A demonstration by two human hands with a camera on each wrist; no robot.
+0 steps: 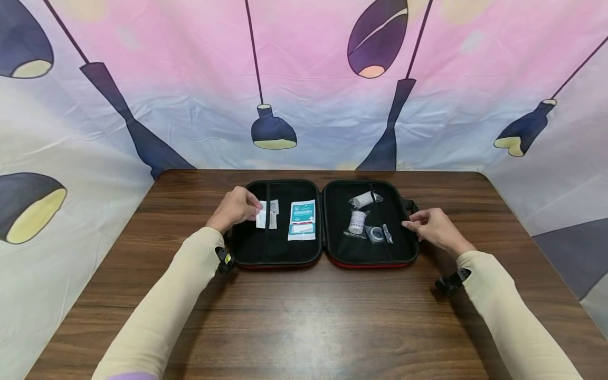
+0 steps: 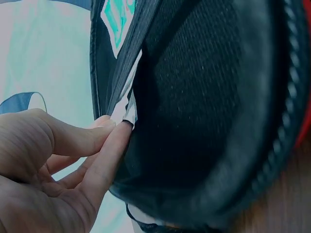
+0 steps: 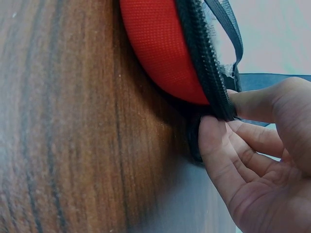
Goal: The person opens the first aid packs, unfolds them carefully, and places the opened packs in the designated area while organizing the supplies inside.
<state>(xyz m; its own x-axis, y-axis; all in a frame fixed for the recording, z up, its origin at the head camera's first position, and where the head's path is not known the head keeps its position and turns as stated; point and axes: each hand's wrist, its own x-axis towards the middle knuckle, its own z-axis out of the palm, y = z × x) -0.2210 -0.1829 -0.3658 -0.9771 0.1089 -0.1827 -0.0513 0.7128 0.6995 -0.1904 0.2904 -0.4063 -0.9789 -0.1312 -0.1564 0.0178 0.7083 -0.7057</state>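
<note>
A zippered case with black lining (image 1: 294,253) and a red shell (image 3: 155,48) lies spread out on the table. My left hand (image 1: 237,207) pinches a small white paper packet (image 1: 260,220) between thumb and fingertip, at the elastic strap (image 1: 267,245) of the left half. Beside it in that half is a larger teal-and-white packet (image 1: 302,214). My right hand (image 1: 438,230) grips the zippered rim (image 3: 214,82) of the right half between thumb and fingers. That half holds a wrapped white roll (image 1: 363,199), another white roll (image 1: 357,222) and a bagged round item (image 1: 375,235).
A slim small item (image 1: 387,234) lies by the bagged round one. A black strap (image 1: 409,205) juts from the case's right side. The brown wooden table (image 1: 313,322) extends toward me, and a lamp-patterned cloth (image 1: 313,63) hangs behind it.
</note>
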